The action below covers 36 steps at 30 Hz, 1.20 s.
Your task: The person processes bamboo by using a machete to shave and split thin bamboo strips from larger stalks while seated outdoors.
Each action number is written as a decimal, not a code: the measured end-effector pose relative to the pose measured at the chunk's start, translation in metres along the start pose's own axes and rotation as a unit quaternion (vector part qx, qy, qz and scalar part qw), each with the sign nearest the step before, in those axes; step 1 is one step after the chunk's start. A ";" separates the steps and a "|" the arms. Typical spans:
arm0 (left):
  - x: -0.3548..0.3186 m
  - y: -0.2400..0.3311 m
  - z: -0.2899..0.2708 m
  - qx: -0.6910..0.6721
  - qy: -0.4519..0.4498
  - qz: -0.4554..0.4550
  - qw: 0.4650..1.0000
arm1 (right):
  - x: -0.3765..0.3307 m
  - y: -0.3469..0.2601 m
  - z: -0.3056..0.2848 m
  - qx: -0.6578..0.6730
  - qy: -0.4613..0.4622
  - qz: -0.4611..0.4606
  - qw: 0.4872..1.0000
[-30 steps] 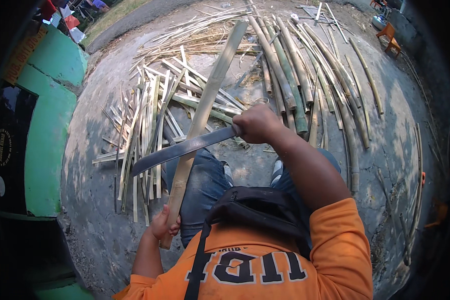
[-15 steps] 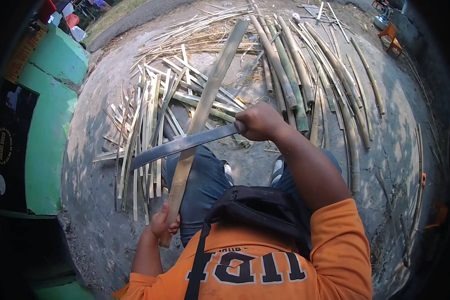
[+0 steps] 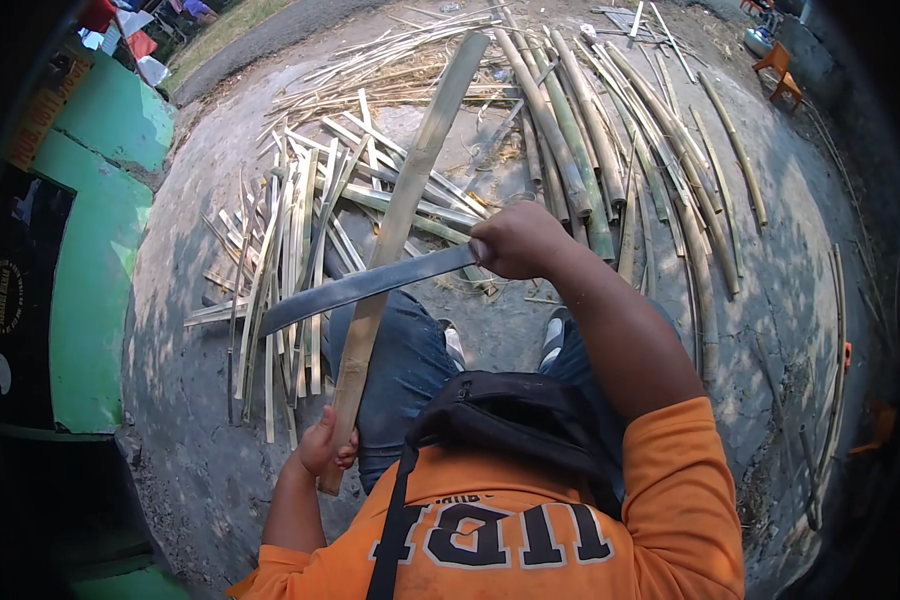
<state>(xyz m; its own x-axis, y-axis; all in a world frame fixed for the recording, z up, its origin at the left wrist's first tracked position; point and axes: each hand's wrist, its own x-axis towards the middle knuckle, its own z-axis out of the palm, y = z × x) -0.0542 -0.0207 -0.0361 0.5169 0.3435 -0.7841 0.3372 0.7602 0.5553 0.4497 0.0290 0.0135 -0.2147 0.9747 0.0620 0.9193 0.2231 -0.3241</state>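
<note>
One stretch of grey concrete ground (image 3: 195, 400), patched with sun and shade. On it, upper right: long bamboo poles (image 3: 541, 122), lying roughly side by side. Upper left: criss-crossed heap of pale split strips (image 3: 288, 235). Bamboo slat (image 3: 410, 200) shows in front of the heap's right part, running from beside the left thigh (image 3: 400, 350) up and away, far end leaning right. Next by length, machete (image 3: 370, 283): blade lies crosswise over the slat, tip to the left; cannot tell whether the edge touches. Black bag (image 3: 518, 410) worn at the front of the body; contents out of sight. Right hand (image 3: 523, 241): fingers wrapped round the machete's handle. Left hand (image 3: 325, 445): thumb and fingers clamped on the slat near its lower end.
</note>
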 end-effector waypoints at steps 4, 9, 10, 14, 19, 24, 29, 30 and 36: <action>0.002 0.002 0.002 0.015 0.022 -0.002 1.000 | 0.003 0.030 0.007 0.022 0.008 0.085 0.996; 0.001 0.003 0.000 -0.014 -0.009 -0.025 1.000 | -0.001 0.071 0.030 0.164 0.035 0.198 0.966; 0.001 0.001 -0.001 -0.019 -0.019 -0.024 0.999 | 0.000 0.062 0.028 0.162 0.048 0.188 0.968; 0.003 -0.002 -0.002 -0.006 -0.002 -0.007 1.000 | 0.003 0.022 0.015 0.077 0.065 0.112 0.989; 0.004 -0.002 -0.009 -0.012 -0.034 -0.013 0.999 | 0.007 0.014 0.014 -0.038 0.057 -0.024 0.997; 0.002 0.005 0.000 -0.020 -0.020 -0.019 0.999 | 0.003 0.055 0.017 0.140 0.027 0.253 0.957; 0.006 -0.003 -0.008 -0.032 -0.033 -0.017 0.999 | -0.005 0.035 0.007 0.121 0.075 0.177 0.974; 0.006 -0.001 -0.008 -0.030 -0.031 -0.014 0.999 | -0.004 0.026 0.005 0.123 0.074 0.180 0.973; 0.004 0.002 -0.006 -0.010 -0.010 -0.005 1.000 | 0.013 -0.022 0.009 -0.037 -0.042 -0.018 0.998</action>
<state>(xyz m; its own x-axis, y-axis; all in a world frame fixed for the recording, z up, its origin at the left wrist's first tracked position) -0.0561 -0.0151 -0.0398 0.5287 0.3257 -0.7838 0.3272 0.7739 0.5423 0.4232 0.0367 0.0132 -0.2715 0.9624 -0.0089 0.9321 0.2606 -0.2514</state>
